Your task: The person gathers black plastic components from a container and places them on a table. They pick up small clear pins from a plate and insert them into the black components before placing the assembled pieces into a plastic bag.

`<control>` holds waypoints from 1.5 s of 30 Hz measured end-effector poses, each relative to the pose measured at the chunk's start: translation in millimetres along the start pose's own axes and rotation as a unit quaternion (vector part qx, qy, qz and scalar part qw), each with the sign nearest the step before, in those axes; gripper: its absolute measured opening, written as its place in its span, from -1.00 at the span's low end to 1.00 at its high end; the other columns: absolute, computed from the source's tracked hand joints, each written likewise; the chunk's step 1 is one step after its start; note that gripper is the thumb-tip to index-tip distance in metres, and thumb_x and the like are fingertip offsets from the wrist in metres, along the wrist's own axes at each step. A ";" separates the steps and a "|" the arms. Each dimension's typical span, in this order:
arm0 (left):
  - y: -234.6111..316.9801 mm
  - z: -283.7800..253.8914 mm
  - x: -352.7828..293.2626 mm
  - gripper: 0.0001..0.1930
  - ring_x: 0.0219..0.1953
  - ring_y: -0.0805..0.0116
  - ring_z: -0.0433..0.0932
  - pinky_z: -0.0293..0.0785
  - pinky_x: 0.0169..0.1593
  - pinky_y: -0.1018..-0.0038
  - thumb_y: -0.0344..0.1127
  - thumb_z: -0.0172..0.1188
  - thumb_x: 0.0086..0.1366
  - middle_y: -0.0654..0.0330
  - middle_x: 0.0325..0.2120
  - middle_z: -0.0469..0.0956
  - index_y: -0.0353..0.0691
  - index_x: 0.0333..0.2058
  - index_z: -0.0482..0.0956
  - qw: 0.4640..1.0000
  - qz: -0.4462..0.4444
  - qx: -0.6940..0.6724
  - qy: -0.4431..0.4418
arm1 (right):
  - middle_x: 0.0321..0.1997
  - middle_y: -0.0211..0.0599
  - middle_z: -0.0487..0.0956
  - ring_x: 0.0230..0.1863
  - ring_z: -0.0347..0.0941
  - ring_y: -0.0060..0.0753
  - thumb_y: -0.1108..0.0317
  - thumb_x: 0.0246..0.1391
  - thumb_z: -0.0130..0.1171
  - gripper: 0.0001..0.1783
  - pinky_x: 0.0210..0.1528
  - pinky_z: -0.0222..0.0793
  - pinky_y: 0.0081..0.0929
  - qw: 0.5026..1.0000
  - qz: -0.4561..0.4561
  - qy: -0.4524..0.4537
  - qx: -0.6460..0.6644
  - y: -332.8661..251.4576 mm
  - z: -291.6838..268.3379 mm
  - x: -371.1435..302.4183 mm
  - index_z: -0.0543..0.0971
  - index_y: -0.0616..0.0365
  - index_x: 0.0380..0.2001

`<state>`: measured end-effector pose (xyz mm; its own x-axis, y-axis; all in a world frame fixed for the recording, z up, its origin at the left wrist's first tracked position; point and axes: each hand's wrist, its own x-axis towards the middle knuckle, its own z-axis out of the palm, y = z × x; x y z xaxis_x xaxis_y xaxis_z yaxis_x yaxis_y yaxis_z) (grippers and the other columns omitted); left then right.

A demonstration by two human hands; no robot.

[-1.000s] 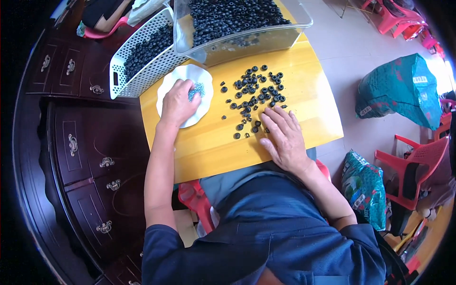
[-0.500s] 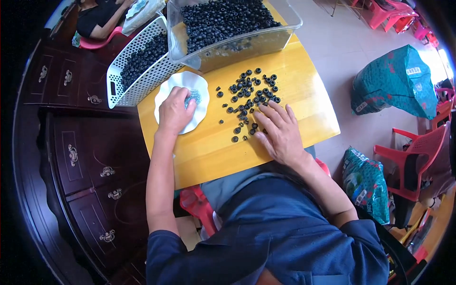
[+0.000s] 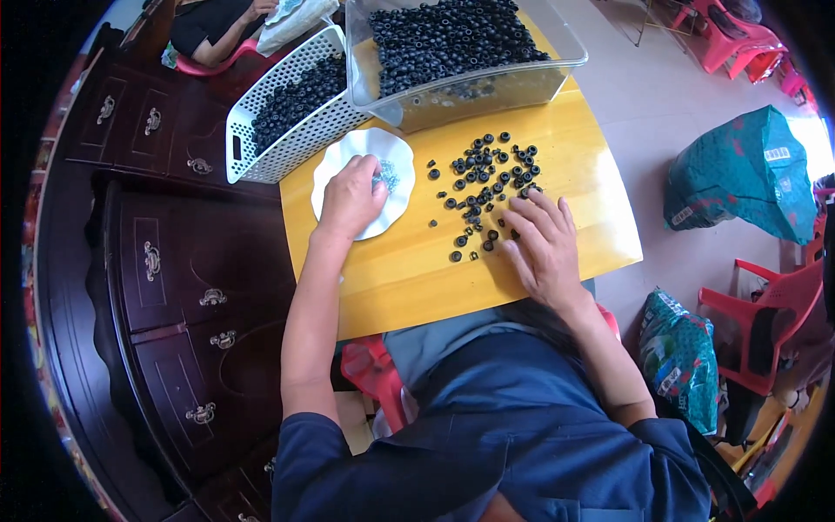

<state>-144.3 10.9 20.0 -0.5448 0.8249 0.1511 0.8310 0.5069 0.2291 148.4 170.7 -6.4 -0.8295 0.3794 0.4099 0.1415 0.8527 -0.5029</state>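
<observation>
A: Eyes on the small black rings [image 3: 484, 187], a loose scatter in the middle of the yellow wooden surface [image 3: 409, 278]. The right hand [image 3: 541, 246] lies flat with fingers spread at the near edge of that scatter, fingertips touching the nearest rings, nothing gripped.

B: And the left hand [image 3: 350, 197]?

A: Resting on the white scalloped dish [image 3: 393, 178], fingers curled down over a little heap of tiny grey pieces [image 3: 388, 177]. Whether it pinches one, I cannot tell.

B: How far along does this look?

A: Early to middling, I'd judge. The clear plastic tub [image 3: 487, 83] behind the scatter is heaped with rings, and the white perforated basket [image 3: 287, 130] beside it holds plenty too. A few dozen lie loose, not yet handled.

B: Room to move?

A: Decent. Bare wood in front of both hands, down to the near edge by the person's lap. The right edge of the surface is close beyond the right hand, with open floor, a green sack [image 3: 748, 174] and red plastic chairs [image 3: 765, 322] past it. Left, the dish sits near the edge, above a dark wooden cabinet [image 3: 174, 287]. The tub and basket wall off the far side, and another person's arm [image 3: 228, 35] shows beyond the basket.
</observation>
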 end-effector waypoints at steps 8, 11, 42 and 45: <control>-5.6 2.3 2.4 -0.86 -0.31 -0.02 0.63 0.54 -0.20 0.17 -0.47 0.20 0.11 0.01 -0.39 0.62 -0.24 -0.31 0.54 1.000 0.017 0.000 0.014 | -0.02 -0.27 0.64 0.18 0.48 -0.06 0.46 0.03 0.25 -0.71 0.38 0.11 0.08 0.991 -0.069 0.084 0.081 -4.6 -12.2 -6.7 0.62 0.15 -0.12; -6.4 1.6 2.6 -0.87 -0.39 0.05 0.63 0.56 -0.25 0.25 -0.49 0.22 0.10 0.01 -0.43 0.62 -0.25 -0.33 0.58 0.999 0.013 -0.029 0.031 | -0.11 -0.22 0.66 0.06 0.56 -0.07 0.51 0.00 0.25 -0.75 0.21 0.36 -0.05 0.979 -0.101 0.099 0.148 -8.0 -10.0 -9.6 0.62 0.19 -0.18; 131.9 -9.3 17.8 -0.84 -0.47 0.26 0.60 0.50 -0.34 0.41 -0.51 0.27 0.15 0.07 -0.44 0.61 -0.33 -0.26 0.63 0.966 0.128 -0.195 -0.109 | -0.43 -0.19 0.64 -0.39 0.62 -0.16 0.41 0.10 0.28 -0.87 -0.28 0.51 -0.27 0.967 -0.037 0.060 0.244 -11.1 4.1 -20.9 0.66 0.15 -0.25; 129.3 -8.9 12.2 -0.86 -0.49 0.36 0.59 0.49 -0.35 0.45 -0.52 0.27 0.15 0.10 -0.47 0.61 -0.32 -0.28 0.65 0.971 0.110 -0.187 -0.101 | -0.42 -0.18 0.65 -0.38 0.62 -0.15 0.41 0.10 0.28 -0.87 -0.26 0.52 -0.25 0.974 -0.032 0.037 0.223 -11.1 3.9 -19.6 0.66 0.14 -0.27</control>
<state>-44.5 84.3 60.1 -0.2938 0.9544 0.0521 0.8048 0.2176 0.5522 161.0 152.4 -11.8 -0.7850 0.3693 0.4974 -0.1723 0.6411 -0.7479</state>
